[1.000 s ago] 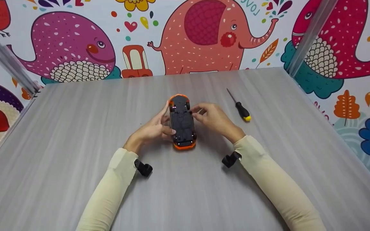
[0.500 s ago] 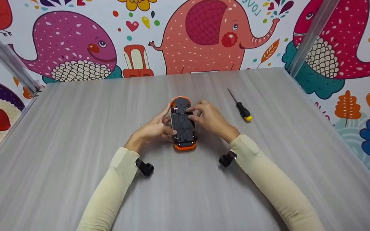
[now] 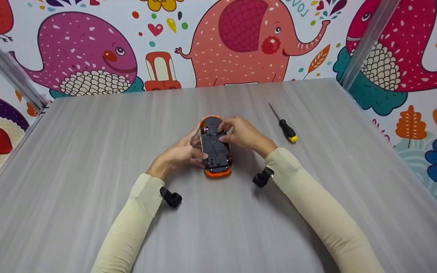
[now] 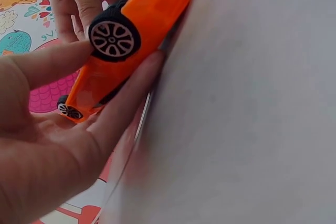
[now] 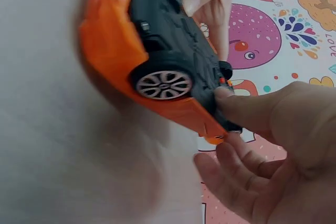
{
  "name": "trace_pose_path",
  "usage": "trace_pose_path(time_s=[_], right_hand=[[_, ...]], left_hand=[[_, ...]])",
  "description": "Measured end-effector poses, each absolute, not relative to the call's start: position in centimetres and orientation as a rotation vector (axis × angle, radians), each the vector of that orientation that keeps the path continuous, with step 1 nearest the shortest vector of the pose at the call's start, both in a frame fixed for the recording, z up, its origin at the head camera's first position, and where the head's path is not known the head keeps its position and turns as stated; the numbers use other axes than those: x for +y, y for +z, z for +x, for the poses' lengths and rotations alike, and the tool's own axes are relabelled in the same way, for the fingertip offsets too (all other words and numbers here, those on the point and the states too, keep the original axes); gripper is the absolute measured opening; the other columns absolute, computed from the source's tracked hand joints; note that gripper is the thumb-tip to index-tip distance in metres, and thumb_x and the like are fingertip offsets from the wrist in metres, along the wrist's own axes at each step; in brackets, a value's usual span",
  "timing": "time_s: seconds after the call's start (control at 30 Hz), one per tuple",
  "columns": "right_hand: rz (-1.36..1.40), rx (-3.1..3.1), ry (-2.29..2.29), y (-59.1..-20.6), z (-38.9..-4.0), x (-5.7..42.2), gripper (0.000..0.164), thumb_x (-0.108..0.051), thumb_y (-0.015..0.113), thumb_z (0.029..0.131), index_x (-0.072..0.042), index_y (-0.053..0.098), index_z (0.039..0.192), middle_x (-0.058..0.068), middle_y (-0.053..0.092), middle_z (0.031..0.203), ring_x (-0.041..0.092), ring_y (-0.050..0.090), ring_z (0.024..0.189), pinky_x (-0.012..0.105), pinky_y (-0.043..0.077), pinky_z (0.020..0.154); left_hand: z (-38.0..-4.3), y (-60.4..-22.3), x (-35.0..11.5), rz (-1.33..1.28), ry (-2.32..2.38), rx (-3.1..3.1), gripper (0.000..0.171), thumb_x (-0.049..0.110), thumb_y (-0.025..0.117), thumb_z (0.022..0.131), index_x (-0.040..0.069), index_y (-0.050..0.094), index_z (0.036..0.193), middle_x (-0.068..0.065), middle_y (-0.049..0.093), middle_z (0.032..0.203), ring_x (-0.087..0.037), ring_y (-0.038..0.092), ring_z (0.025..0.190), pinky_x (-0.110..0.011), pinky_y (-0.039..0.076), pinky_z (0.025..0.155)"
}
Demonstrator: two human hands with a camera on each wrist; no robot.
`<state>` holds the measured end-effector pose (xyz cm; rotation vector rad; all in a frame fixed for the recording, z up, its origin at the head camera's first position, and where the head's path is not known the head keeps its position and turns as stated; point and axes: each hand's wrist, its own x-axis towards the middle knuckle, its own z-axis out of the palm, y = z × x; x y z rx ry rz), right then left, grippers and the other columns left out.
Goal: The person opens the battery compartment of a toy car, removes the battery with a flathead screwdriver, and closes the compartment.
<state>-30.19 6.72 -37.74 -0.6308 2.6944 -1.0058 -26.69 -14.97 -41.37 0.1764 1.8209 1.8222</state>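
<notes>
An orange toy car (image 3: pixel 215 151) is upside down over the table, its dark grey underside facing up. My left hand (image 3: pixel 178 153) grips it along the left side. In the left wrist view, the thumb presses by a black wheel (image 4: pixel 113 40) with silver spokes, and fingers lie along the orange body (image 4: pixel 157 11). My right hand (image 3: pixel 243 132) is at the car's far right part, thumb and forefinger bent together at the edge. The right wrist view has its thumb on the dark underside (image 5: pixel 152 11) and fingertips by the orange edge; the far right wheel is mostly hidden there.
A screwdriver (image 3: pixel 287 131) with a black and yellow handle lies right of the hands, its tip pointing away. The grey wood-grain table (image 3: pixel 89 159) runs back to a wall (image 3: pixel 165 45) printed with cartoon animals. Wrist cameras sit on both sleeves.
My right hand has moved from beside the car's right edge onto its far right part, thumb and forefinger now over the underside. The left hand keeps its grip, and the car has barely shifted.
</notes>
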Motion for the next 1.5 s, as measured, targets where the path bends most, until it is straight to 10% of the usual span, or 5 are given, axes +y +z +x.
trace_pose_path(time_s=[1.13, 1.5], right_hand=[[-0.727, 2.71, -1.103, -36.2, -29.0, 6.7, 0.007, -0.006, 0.07, 0.092, -0.005, 0.066, 0.097, 0.008, 0.065, 0.093, 0.019, 0.058, 0.086, 0.03, 0.051, 0.077], [-0.682, 2.561, -1.342, -36.9, -29.0, 7.6, 0.011, -0.002, 0.069, 0.093, -0.001, 0.067, 0.104, 0.016, 0.067, 0.102, 0.041, 0.067, 0.094, 0.054, 0.06, 0.083]], left_hand=[[-26.6, -41.4, -14.7, 0.146, 1.792, 1.854, 0.114, -0.018, 0.057, 0.083, 0.04, -0.004, 0.16, -0.015, 0.034, 0.161, -0.033, 0.055, 0.13, -0.055, 0.054, 0.099], [-26.6, -41.1, -14.9, 0.185, 1.777, 1.871, 0.115, -0.016, 0.058, 0.084, 0.038, -0.009, 0.16, -0.016, 0.039, 0.159, -0.029, 0.061, 0.119, -0.053, 0.056, 0.097]])
